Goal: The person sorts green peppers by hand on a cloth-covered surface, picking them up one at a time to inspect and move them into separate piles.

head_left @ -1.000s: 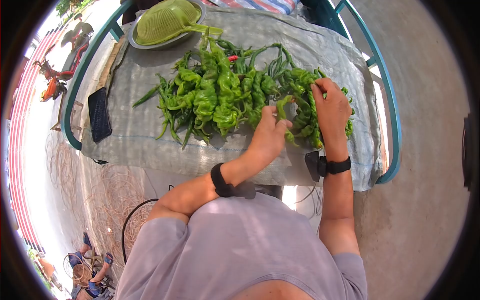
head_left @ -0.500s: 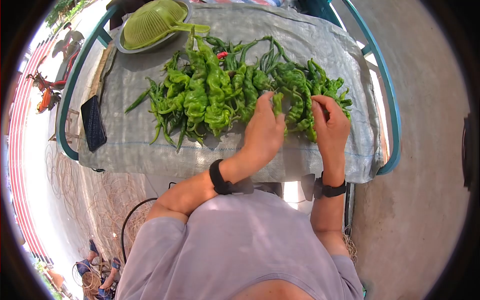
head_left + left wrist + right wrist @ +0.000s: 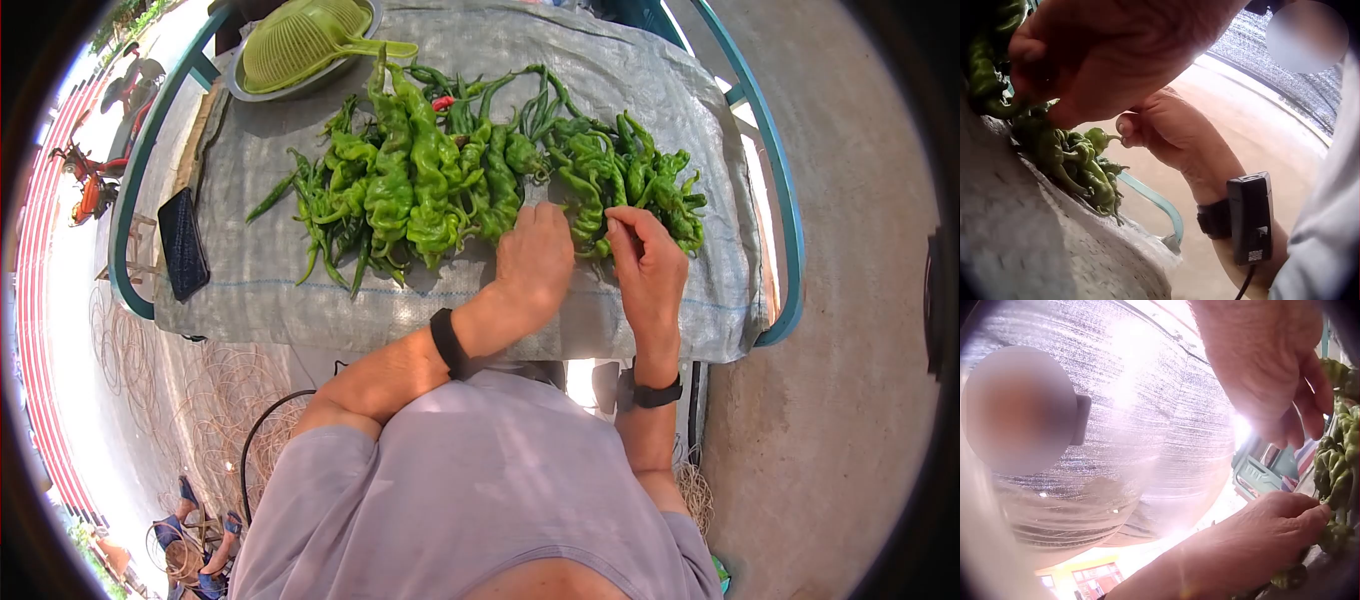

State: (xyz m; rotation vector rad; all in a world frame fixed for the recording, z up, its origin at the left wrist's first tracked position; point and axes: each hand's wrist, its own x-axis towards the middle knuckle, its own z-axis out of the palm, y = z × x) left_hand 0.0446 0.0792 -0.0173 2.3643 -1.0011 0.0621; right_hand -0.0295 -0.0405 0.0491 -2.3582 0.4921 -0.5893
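Note:
A long heap of wrinkled green peppers [image 3: 430, 190] lies across a grey woven sheet [image 3: 290, 290]. My left hand [image 3: 537, 258] is at the near edge of the heap with its fingers curled. In the right wrist view its fingertips are right at a green pepper [image 3: 1336, 537]; what lies inside the fist is hidden. Just to its right, my right hand [image 3: 653, 265] brings thumb and forefinger together at the heap's right part. In the left wrist view those fingertips meet the stem of a small green pepper [image 3: 1097, 139]. One red pepper [image 3: 442, 103] shows among the green ones.
A yellow-green plastic strainer [image 3: 305, 45] sits over a metal bowl [image 3: 245, 90] at the back left. A dark phone [image 3: 183, 245] lies at the left edge. Teal rails [image 3: 775, 210] flank the table. Beyond, a seated person [image 3: 190, 540] shows at lower left.
Both hands have drawn nearer to the body, the right one also a little leftward. The light-green pepper seen at the left fingers half a second ago is out of sight behind that hand.

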